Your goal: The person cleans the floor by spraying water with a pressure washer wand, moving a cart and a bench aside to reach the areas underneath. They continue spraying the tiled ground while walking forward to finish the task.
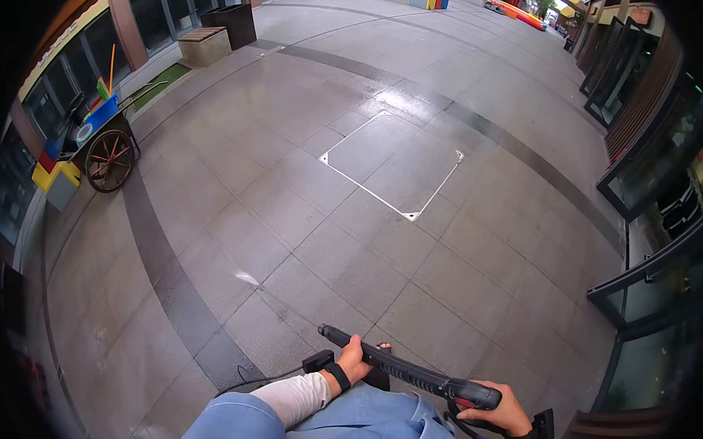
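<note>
A black pressure washer gun (pixel 411 373) lies across the front of my body, its nozzle pointing to the upper left. My left hand (pixel 352 362) is wrapped round the barrel near the nozzle end. At the rear grip, by a red part, my right hand (pixel 500 409) is closed on the handle. A thin spray runs from the nozzle and makes a white patch (pixel 247 278) on the wet paving (pixel 288 240). Both wrists wear black straps with small boxes. A dark hose hangs below the right hand; its far end is hidden.
A cart (pixel 111 159) with spoked wheels and cleaning things stands at the left. A white-edged square cover (pixel 393 155) is set in the paving ahead. Open glass doors (pixel 654 288) line the right side. A planter box (pixel 205 48) sits far left.
</note>
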Demonstrator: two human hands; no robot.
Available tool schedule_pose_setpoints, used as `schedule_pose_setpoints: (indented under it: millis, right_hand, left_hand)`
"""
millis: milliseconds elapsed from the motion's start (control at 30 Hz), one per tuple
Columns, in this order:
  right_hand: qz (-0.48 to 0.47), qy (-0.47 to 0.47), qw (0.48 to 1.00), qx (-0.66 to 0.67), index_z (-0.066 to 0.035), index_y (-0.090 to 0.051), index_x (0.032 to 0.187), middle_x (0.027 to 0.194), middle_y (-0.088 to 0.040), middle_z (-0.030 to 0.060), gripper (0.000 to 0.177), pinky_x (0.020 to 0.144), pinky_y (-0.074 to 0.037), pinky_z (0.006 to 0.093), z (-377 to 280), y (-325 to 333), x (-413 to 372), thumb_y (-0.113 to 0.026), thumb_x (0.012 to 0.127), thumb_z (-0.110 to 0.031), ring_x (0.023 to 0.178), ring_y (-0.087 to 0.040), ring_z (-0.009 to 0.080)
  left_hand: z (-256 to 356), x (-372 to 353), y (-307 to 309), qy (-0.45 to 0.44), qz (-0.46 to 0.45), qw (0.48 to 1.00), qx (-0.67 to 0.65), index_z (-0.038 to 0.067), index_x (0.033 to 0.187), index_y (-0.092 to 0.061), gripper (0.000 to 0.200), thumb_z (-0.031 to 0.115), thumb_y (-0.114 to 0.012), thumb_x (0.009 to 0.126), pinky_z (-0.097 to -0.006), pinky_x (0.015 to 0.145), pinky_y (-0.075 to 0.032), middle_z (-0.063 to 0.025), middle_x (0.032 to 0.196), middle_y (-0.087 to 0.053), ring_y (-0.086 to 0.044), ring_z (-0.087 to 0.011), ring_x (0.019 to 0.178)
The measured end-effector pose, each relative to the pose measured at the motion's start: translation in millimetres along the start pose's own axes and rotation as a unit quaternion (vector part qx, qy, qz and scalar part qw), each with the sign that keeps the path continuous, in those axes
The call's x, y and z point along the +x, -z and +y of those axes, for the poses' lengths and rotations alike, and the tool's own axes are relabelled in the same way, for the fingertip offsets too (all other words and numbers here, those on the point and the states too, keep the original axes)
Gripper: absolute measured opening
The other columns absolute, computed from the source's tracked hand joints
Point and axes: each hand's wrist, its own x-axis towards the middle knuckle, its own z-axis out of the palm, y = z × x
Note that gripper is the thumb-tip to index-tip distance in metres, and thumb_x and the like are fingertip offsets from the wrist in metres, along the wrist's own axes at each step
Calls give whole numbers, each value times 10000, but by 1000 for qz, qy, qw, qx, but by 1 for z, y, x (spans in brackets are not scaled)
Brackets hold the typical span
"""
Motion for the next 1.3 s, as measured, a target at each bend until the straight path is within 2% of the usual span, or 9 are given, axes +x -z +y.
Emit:
schedule_pose_setpoints:
  millis: [167,333,433,467,767,900,1033,1133,1300]
  right_hand:
    - [189,-47,971,141,2,-538,1073,888,-612,86,475,703,-461,318,-4,59,7,-728,645,-82,783,-573,165]
    - [329,19,942,56,18,-554,1027,884,-603,78,390,670,-462,265,-25,124,64,-709,681,-76,747,-569,137]
    - [299,-40,952,49,24,-567,990,842,-604,81,326,646,-463,269,7,196,104,-690,699,-56,701,-570,141]
    - [294,-77,945,122,16,-594,934,800,-620,41,439,670,-450,222,-3,218,130,-787,560,-106,716,-553,89]
    - [-134,-112,975,139,7,-598,874,689,-607,23,392,526,-419,200,-45,356,362,-785,580,-173,591,-530,61]
    - [-173,-154,957,173,17,-591,883,729,-611,28,405,570,-435,209,-34,373,413,-784,582,-173,636,-542,70]
    - [40,-94,976,191,31,-575,931,800,-613,49,419,649,-452,225,6,382,400,-764,596,-136,704,-555,97]
    - [199,-110,948,225,28,-557,944,761,-611,76,350,597,-478,247,-13,360,391,-706,638,-56,651,-583,135]
    - [331,-115,904,244,11,-513,1035,809,-607,106,345,586,-493,297,-60,350,413,-627,712,-28,694,-601,192]
  left_hand:
    - [-42,58,-199,-39,-57,973,221,-73,990,-383,396,277,-487,836,-422,548,-509,-166,835,-492,-566,-295,632]
    - [-86,92,-385,-57,-192,919,339,-111,966,-434,459,309,-529,809,-375,514,-491,-156,800,-524,-581,-241,624]
    - [-99,147,-453,-139,-160,898,386,-123,910,-484,469,330,-537,800,-344,500,-467,-154,784,-546,-573,-209,632]
    - [-84,148,-470,-146,-164,901,375,-121,909,-486,472,334,-538,797,-347,509,-469,-146,774,-546,-569,-208,633]
    - [41,197,-385,-127,105,986,-3,-7,1011,-390,259,208,-423,871,-491,667,-487,-137,889,-497,-550,-269,775]
    - [59,227,-399,-77,123,989,-32,36,1091,-367,279,180,-394,855,-528,777,-446,-143,1095,-450,-526,-304,938]
    - [39,287,-533,-100,128,964,213,-56,1020,-461,359,225,-497,799,-443,590,-492,-130,916,-524,-571,-252,731]
    - [7,327,-643,-167,-7,906,389,-137,869,-553,466,313,-549,746,-369,609,-449,-187,796,-593,-596,-277,727]
    - [24,288,-754,-212,-161,862,431,-109,730,-524,413,300,-576,757,-355,526,-438,-139,685,-548,-546,-192,594]
